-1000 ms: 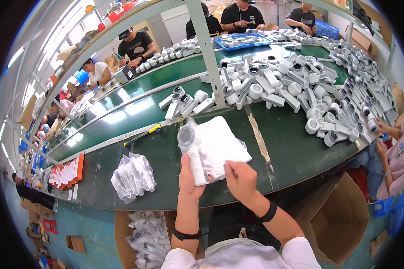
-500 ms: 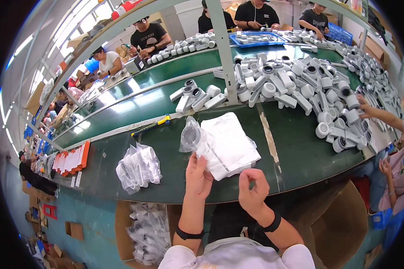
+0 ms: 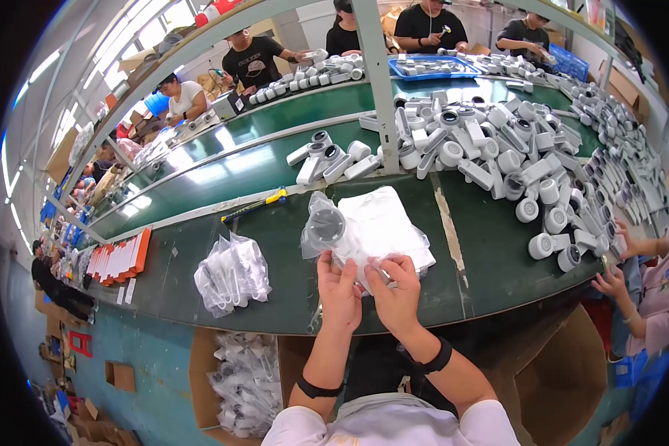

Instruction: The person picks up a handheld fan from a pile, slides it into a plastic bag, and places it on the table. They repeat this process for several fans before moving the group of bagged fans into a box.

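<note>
Close to the table's front edge, my left hand (image 3: pixel 340 291) and my right hand (image 3: pixel 394 291) are side by side, fingers closed on a clear plastic bag (image 3: pixel 309 236). Inside it is a grey device with a round head (image 3: pixel 326 224); its lower part is hidden by plastic and my fingers. Under and behind the bag lies a stack of white plastic bags (image 3: pixel 386 215). Left of my hands sits a pile of clear bags with white cord-like pieces (image 3: pixel 232 275). A yellow-and-black utility knife (image 3: pixel 254 204) rests farther back.
Loose grey devices (image 3: pixel 498 149) heap up at the back right, near a co-worker's hands (image 3: pixel 613 282). Orange-and-white strips (image 3: pixel 123 258) lie at left. A metal post (image 3: pixel 379 89) rises at the table's back. Below are a carton of bagged devices (image 3: pixel 245 386) and an open carton (image 3: pixel 561 379).
My right hand has moved left and forward from beside the bag and now grips it next to my left hand. At right, the co-worker's hands have come lower and nearer.
</note>
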The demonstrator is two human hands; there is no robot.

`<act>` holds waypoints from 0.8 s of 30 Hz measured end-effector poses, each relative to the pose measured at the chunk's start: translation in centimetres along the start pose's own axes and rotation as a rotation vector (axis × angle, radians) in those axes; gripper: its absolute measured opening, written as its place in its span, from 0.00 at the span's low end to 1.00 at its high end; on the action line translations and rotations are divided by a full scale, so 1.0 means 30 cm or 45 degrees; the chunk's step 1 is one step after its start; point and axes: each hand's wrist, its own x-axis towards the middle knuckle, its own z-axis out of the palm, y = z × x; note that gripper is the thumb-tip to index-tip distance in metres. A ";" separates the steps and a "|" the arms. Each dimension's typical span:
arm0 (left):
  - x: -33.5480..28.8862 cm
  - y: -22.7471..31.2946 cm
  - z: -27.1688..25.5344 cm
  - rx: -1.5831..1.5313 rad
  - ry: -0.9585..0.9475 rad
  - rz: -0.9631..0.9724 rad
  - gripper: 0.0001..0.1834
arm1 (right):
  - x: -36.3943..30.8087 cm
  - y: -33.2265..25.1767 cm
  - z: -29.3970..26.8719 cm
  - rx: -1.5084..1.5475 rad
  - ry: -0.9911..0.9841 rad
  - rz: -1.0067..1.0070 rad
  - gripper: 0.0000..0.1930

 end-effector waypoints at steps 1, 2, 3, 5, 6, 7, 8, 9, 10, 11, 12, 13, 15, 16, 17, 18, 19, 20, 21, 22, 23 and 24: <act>-0.001 -0.005 0.000 -0.004 -0.005 -0.019 0.29 | -0.003 0.007 0.006 -0.006 0.006 0.002 0.12; 0.002 -0.005 0.001 -0.005 -0.009 -0.026 0.29 | -0.006 0.011 0.013 0.065 0.014 -0.050 0.10; 0.008 0.001 0.002 -0.038 0.026 -0.055 0.28 | -0.010 0.014 0.017 0.135 0.023 -0.102 0.08; 0.020 0.005 0.000 -0.072 0.050 -0.094 0.26 | -0.023 0.018 0.008 0.152 -0.008 -0.104 0.08; 0.027 0.003 -0.006 -0.114 0.076 -0.116 0.24 | -0.031 0.020 0.003 0.176 -0.048 -0.107 0.08; 0.034 0.002 -0.014 -0.153 0.105 -0.139 0.23 | -0.038 0.004 0.000 0.120 -0.029 -0.174 0.07; 0.039 0.002 -0.025 -0.151 0.097 -0.150 0.23 | -0.037 -0.012 -0.005 0.113 -0.017 -0.171 0.07; 0.045 0.002 -0.037 -0.115 0.114 -0.124 0.22 | -0.034 -0.026 -0.012 0.028 -0.024 -0.294 0.07; 0.049 0.001 -0.038 -0.081 0.123 -0.104 0.22 | -0.032 -0.036 -0.019 -0.066 -0.026 -0.416 0.07; 0.047 0.004 -0.031 -0.057 0.202 -0.070 0.23 | -0.036 -0.040 -0.020 -0.071 0.015 -0.431 0.07; 0.049 0.007 -0.034 -0.034 0.255 -0.046 0.24 | -0.044 -0.036 -0.037 -0.088 0.036 -0.427 0.07; 0.056 0.013 -0.049 0.020 0.307 0.025 0.24 | -0.060 -0.034 -0.050 -0.067 -0.034 -0.413 0.07; 0.090 0.037 -0.129 0.227 0.409 0.170 0.24 | -0.077 -0.022 -0.086 -0.042 -0.177 -0.381 0.07; 0.114 0.056 -0.199 0.378 0.460 0.242 0.24 | -0.064 -0.014 -0.127 -0.134 -0.194 -0.388 0.07; 0.124 0.079 -0.265 0.615 0.523 0.318 0.24 | -0.036 0.002 -0.183 -0.227 -0.212 -0.392 0.06; 0.133 0.104 -0.327 0.854 0.587 0.396 0.24 | 0.011 0.032 -0.245 -0.310 -0.133 -0.314 0.05; 0.137 0.146 -0.387 0.861 0.600 0.401 0.24 | 0.075 0.066 -0.308 -0.467 -0.026 -0.337 0.04; 0.137 0.183 -0.446 1.266 0.592 0.509 0.24 | 0.162 0.087 -0.377 -0.518 0.064 -0.302 0.04; 0.128 0.207 -0.491 1.673 0.576 0.608 0.25 | 0.237 0.114 -0.448 -0.693 0.084 -0.140 0.08; 0.129 0.208 -0.512 1.671 0.578 0.610 0.25 | 0.312 0.200 -0.538 -0.890 0.138 -0.297 0.17; 0.130 0.213 -0.540 1.864 0.577 0.574 0.25 | 0.365 0.246 -0.589 -1.060 0.082 -0.227 0.21; 0.134 0.209 -0.547 2.048 0.564 0.532 0.25 | 0.411 0.278 -0.638 -1.239 0.032 -0.156 0.26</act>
